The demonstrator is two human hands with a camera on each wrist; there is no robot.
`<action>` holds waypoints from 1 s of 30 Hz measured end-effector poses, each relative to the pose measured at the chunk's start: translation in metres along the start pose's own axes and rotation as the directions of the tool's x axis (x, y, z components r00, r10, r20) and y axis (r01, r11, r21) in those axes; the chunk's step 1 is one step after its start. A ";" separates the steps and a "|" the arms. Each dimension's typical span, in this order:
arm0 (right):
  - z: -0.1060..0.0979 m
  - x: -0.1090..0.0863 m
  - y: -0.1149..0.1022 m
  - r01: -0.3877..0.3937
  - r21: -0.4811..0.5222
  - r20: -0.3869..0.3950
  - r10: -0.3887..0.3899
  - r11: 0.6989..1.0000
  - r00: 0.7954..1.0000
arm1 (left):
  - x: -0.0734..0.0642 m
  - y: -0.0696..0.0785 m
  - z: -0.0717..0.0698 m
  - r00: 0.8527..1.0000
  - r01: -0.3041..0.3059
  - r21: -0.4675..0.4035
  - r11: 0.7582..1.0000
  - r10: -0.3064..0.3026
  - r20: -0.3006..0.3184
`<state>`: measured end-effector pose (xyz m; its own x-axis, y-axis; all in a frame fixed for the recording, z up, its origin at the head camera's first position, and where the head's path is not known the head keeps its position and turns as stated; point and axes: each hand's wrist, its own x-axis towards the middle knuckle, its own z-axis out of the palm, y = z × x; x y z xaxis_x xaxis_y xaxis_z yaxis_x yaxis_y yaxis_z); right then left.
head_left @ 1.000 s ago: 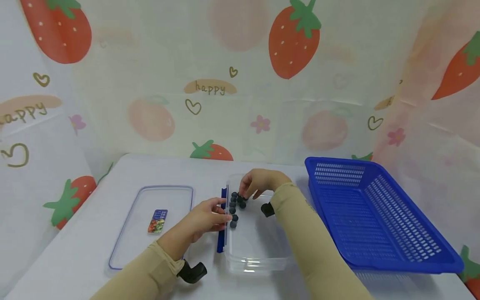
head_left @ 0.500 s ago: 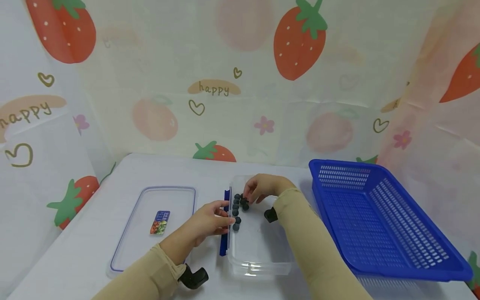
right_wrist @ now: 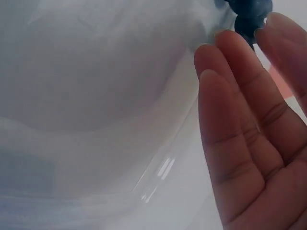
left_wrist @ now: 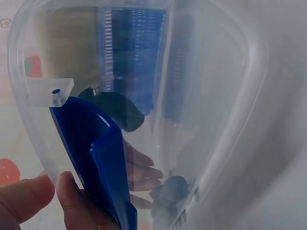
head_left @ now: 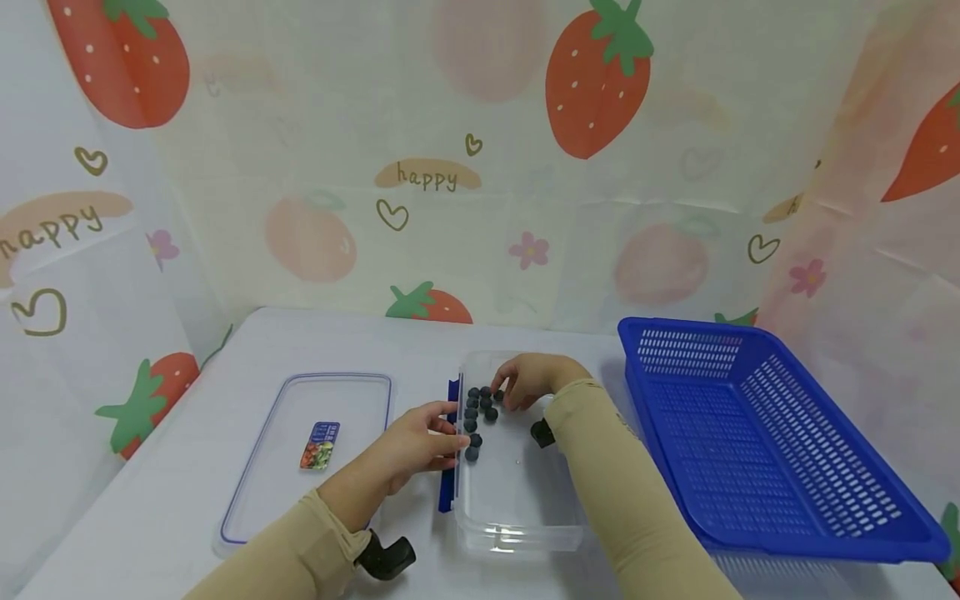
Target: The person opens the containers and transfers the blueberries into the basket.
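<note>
Dark blueberries point(head_left: 472, 413) lie in a column along the left wall of a clear plastic box point(head_left: 517, 533), with several more beside them. My left hand point(head_left: 416, 437) pinches the box's left rim, thumb over the edge and fingers outside by the blue clip point(left_wrist: 96, 153). At the far end, my right hand point(head_left: 536, 379) reaches into the box. Its thumb and index finger pinch one blueberry point(head_left: 498, 396) at the end of the group. The right wrist view shows the other fingers point(right_wrist: 230, 120) loosely extended, with berries point(right_wrist: 252, 7) just beyond the tips.
A clear lid point(head_left: 262, 417) with a blue seal and a colourful label point(head_left: 320, 445) lies flat on the white table at left. At right stands a large blue perforated basket point(head_left: 750, 433). A strawberry-printed sheet point(head_left: 450, 233) hangs behind the table.
My right hand has drawn back slightly to the right and toward me, uncovering more of the berries. The left hand keeps its place on the box rim.
</note>
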<state>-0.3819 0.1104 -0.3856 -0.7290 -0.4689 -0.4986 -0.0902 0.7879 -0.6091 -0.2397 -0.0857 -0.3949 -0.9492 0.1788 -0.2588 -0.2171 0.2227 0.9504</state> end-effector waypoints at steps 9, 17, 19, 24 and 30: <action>-0.001 0.000 0.001 -0.040 -0.063 -0.013 0.040 0.997 0.999 | -0.001 -0.001 0.001 1.000 0.003 -0.008 1.000 -0.003 -0.002; 0.003 0.002 0.001 -0.046 -0.118 -0.010 0.045 0.992 0.999 | 0.000 -0.002 0.000 1.000 0.003 -0.003 1.000 -0.003 -0.002; 0.005 0.003 0.002 -0.059 -0.123 -0.025 0.057 0.991 0.998 | 0.000 -0.002 0.000 1.000 0.004 -0.005 1.000 -0.004 0.001; 0.010 0.004 0.003 -0.055 -0.130 -0.040 0.050 0.990 0.998 | -0.001 -0.001 0.000 1.000 0.006 0.000 1.000 -0.006 0.002; 0.010 0.005 0.005 -0.030 -0.088 0.009 0.031 0.996 0.999 | -0.002 0.001 0.001 1.000 0.007 0.005 1.000 -0.007 -0.002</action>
<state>-0.3789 0.1079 -0.3972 -0.7253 -0.4479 -0.5228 -0.1275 0.8336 -0.5374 -0.2374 -0.0855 -0.3937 -0.9481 0.1759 -0.2648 -0.2224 0.2284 0.9478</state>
